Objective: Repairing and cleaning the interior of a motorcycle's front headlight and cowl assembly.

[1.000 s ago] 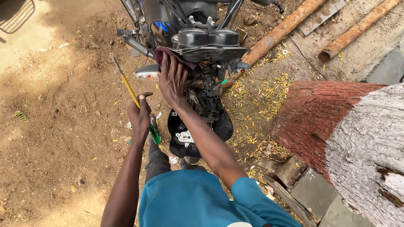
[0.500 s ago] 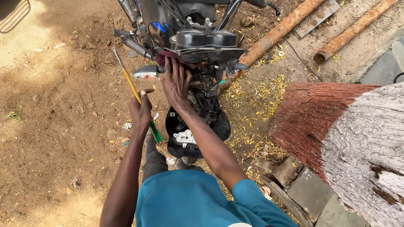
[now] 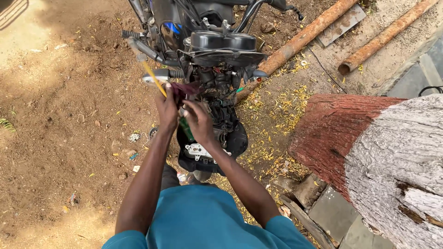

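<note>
Screwdriver (image 3: pixel 154 79) with a yellow shaft and a green handle sits just left of the picture's centre, in front of the stripped motorcycle front (image 3: pixel 217 50). Its shaft points toward 11 o'clock, and its green handle comes out below the hands toward 5 o'clock. The left hand (image 3: pixel 167 108) is closed around its middle, so this part is hidden. A dark red rag (image 3: pixel 187 87) is pressed between the same hand and the machine; how the fingers share the rag and the tool is hard to make out. The right hand (image 3: pixel 198 121) lies just beside, at 3 o'clock of the left one, fingers bent and touching the green handle (image 3: pixel 187 129); I cannot tell if it really grips.

Behind the hands the wiring is dark and tangled, details unclear. The motorcycle is cut off at the top edge. At 1 o'clock two rusty pipes (image 3: pixel 304 34) lie on the ground, also cut off. At 3 to 5 o'clock a thick tree trunk (image 3: pixel 383 152), red and white, fills the corner. At 9 o'clock is bare brown soil (image 3: pixel 55 120).
</note>
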